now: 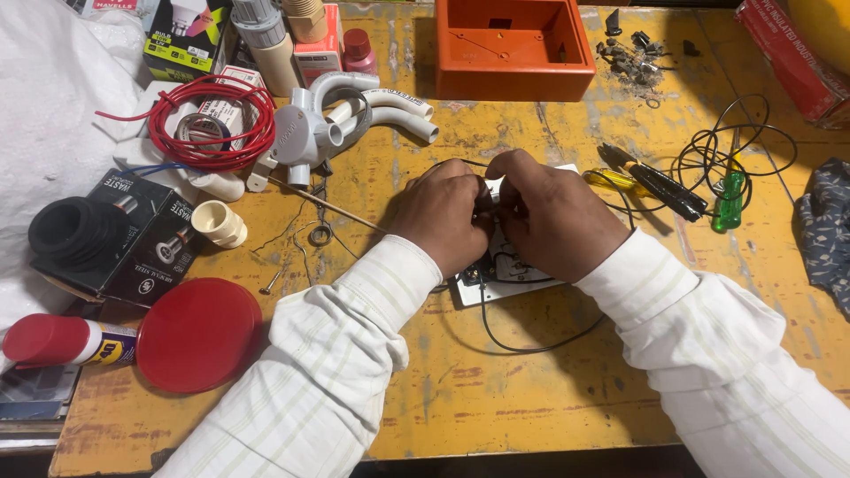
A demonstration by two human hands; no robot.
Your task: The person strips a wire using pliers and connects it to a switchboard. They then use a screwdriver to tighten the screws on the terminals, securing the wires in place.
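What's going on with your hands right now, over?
Left hand and right hand pinch a black wire over the white switch plate. Pliers and green screwdriver lie right, apart.

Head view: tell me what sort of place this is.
Probably an electrician's workbench: a worn yellow table with a red wire coil, white conduit bends, an orange junction box and a green screwdriver.

Head camera looks steeply down (close) at workbench (460, 389).

Worn yellow-painted wooden workbench (460, 389), scuffed patches, white sheet (44, 106) at its edge
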